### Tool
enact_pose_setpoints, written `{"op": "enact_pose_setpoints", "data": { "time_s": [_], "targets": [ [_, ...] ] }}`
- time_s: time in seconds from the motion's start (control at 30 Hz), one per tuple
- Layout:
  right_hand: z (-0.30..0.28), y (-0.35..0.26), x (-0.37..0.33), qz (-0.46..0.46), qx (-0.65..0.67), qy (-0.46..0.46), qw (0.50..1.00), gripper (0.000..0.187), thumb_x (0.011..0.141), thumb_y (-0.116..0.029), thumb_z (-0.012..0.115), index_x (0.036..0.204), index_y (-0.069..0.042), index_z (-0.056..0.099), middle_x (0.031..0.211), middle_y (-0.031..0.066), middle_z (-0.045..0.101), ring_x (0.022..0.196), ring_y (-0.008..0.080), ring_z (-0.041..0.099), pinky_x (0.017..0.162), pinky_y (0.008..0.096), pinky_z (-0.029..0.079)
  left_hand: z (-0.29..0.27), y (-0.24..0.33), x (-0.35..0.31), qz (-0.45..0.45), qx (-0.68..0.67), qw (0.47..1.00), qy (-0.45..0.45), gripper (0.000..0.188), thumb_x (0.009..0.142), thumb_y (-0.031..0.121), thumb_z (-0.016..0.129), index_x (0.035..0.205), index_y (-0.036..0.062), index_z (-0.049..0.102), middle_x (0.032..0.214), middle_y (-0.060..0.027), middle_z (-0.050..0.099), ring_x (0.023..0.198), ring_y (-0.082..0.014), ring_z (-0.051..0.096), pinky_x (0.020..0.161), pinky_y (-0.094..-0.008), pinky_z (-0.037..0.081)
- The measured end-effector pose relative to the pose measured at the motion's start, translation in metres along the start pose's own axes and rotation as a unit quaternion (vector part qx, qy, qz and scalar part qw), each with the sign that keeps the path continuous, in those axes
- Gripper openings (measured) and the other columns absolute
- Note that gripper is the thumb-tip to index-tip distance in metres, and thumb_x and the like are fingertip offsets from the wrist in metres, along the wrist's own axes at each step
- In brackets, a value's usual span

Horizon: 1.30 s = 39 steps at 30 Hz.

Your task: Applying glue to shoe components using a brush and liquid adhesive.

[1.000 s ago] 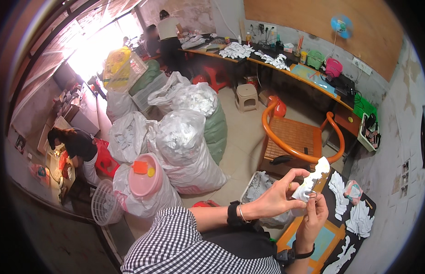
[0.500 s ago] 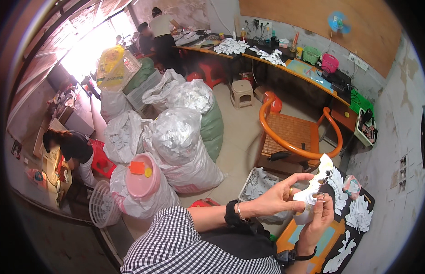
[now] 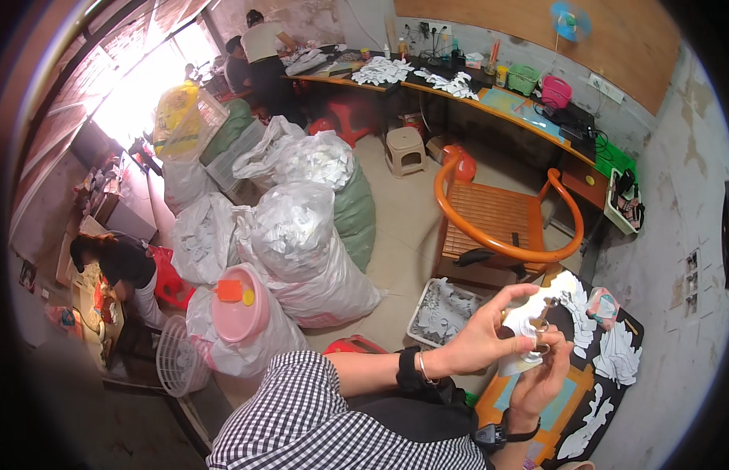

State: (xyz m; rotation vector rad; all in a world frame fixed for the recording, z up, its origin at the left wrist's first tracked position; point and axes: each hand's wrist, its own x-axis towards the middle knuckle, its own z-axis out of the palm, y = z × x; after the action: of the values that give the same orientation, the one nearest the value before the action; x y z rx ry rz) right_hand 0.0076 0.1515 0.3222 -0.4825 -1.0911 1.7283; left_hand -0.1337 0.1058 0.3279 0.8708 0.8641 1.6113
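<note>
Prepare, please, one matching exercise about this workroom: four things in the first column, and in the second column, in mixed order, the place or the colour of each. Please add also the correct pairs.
Column one
1. Scalloped white piece
2. Plastic basin
3. Low stool
4. Fan

Column two
A. Blue
B. On top of a stuffed white sack
C. Pinched in the left hand
D. Standing on the floor

Right pairs: 1-C, 2-B, 3-D, 4-A
</note>
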Motion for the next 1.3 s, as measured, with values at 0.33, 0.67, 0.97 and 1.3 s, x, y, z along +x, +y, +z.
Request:
{"op": "enact_pose_setpoints", "data": {
  "time_s": [0.33, 0.67, 0.97, 1.3],
  "targets": [
    [-0.011, 0.000, 0.002, 0.010, -0.240, 0.034, 0.970, 0.024, 0.088, -0.005, 0.072, 0.105, -0.003, 0.055, 0.104, 0.0038, 0.053, 0.091, 0.0105, 0.051, 0.084, 0.0246, 0.043, 0.001, -0.011, 0.016, -0.022, -0.001, 1.000, 0.015, 0.075, 0.086, 0.006, 0.074, 0.149, 0.0078, 0.034, 0.134, -0.0062, 0.052, 0.119, -0.0108, 0.052, 0.097, -0.0311, 0.046],
    [-0.033, 0.008, 0.017, -0.082, -0.253, -0.039, 0.963, 0.023, 0.074, 0.003, 0.082, 0.082, -0.003, 0.061, 0.078, 0.0041, 0.063, 0.072, 0.0136, 0.059, 0.067, 0.0272, 0.045, -0.009, -0.001, 0.036, -0.201, -0.116, 0.972, -0.021, 0.071, 0.084, 0.002, 0.074, 0.147, 0.0082, 0.041, 0.125, -0.0029, 0.061, 0.110, -0.0123, 0.060, 0.093, -0.0287, 0.050],
    [-0.063, 0.015, 0.006, 0.043, -0.107, 0.015, 0.993, 0.047, 0.087, -0.041, 0.076, 0.104, 0.001, 0.066, 0.098, 0.0044, 0.064, 0.082, 0.0101, 0.060, 0.072, 0.0242, 0.048, -0.014, -0.033, 0.057, -0.227, -0.041, 0.973, -0.007, 0.064, 0.089, 0.004, 0.072, 0.145, 0.0064, 0.041, 0.124, -0.0049, 0.063, 0.107, -0.0122, 0.061, 0.097, -0.0299, 0.046],
    [-0.055, 0.044, -0.023, 0.069, -0.192, 0.179, 0.963, 0.018, 0.086, -0.014, 0.077, 0.092, -0.001, 0.066, 0.081, 0.0004, 0.064, 0.071, 0.0061, 0.053, 0.063, 0.0231, 0.043, -0.009, -0.058, 0.059, -0.309, -0.033, 0.949, -0.051, 0.065, 0.089, 0.005, 0.072, 0.144, 0.0049, 0.039, 0.110, -0.0070, 0.068, 0.096, -0.0116, 0.064, 0.084, -0.0281, 0.050]
  ]
}}
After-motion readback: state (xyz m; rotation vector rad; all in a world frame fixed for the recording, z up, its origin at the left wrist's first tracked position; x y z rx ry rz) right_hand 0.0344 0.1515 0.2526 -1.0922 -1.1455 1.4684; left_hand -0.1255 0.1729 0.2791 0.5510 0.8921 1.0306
